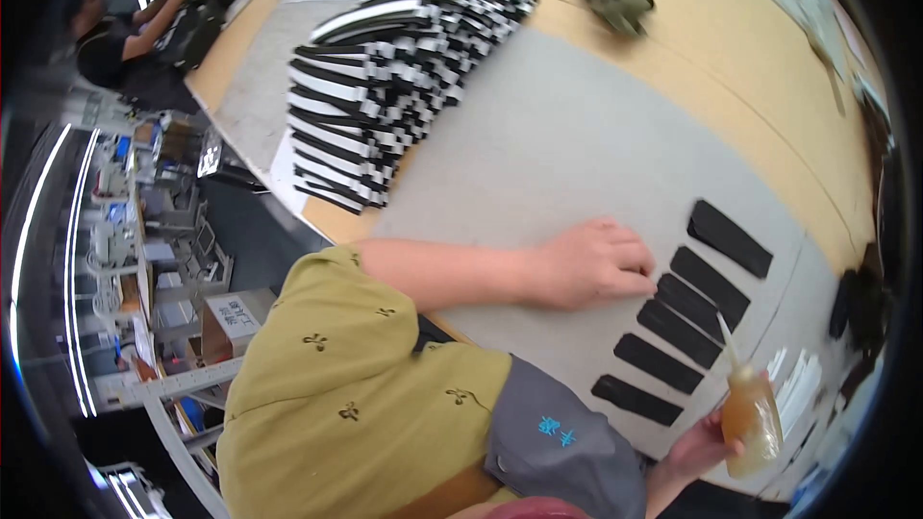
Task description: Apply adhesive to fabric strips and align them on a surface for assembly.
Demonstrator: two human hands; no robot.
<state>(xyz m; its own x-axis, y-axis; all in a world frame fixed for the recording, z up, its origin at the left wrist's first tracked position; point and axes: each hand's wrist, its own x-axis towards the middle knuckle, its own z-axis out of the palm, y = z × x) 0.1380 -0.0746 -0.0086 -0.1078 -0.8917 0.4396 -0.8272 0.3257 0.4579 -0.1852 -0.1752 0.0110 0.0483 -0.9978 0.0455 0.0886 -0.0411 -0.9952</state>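
- By the right hand [707,444], a squeeze bottle [753,423] is gripped, the fingers closed around its lower part; amber contents can be seen through its wall.
- The bottle is tilted, and its thin pale nozzle [728,338] is pointed toward 11 o'clock, its tip seen at the black pieces; whether they are touched cannot be told.
- The left hand [601,264] is laid on the grey work surface [538,144], at 10 o'clock from the bottle. Its fingers are curled in and bunched; whether anything is pinched beneath them cannot be told.
- Six flat black pieces [659,362] are set out in a slanting row, from 3 to 5 o'clock of the left hand; the fingertips are held just beside the nearer ones.
- Near the bottle, at its 1 o'clock, narrow white strips [796,386] are gathered.
- At 10 o'clock from the left hand, a broad fanned pile of black-and-white strips [385,86] is spread, overlapping.
- At 12 o'clock, a crumpled olive cloth [617,6] is left on the tan tabletop [711,77].
- Farther out, between 9 and 10 o'clock, dark material [204,24] is handled by a co-worker [120,53].
- At 9 o'clock, a cardboard box [234,315] is seen beyond the olive sleeve [336,346].
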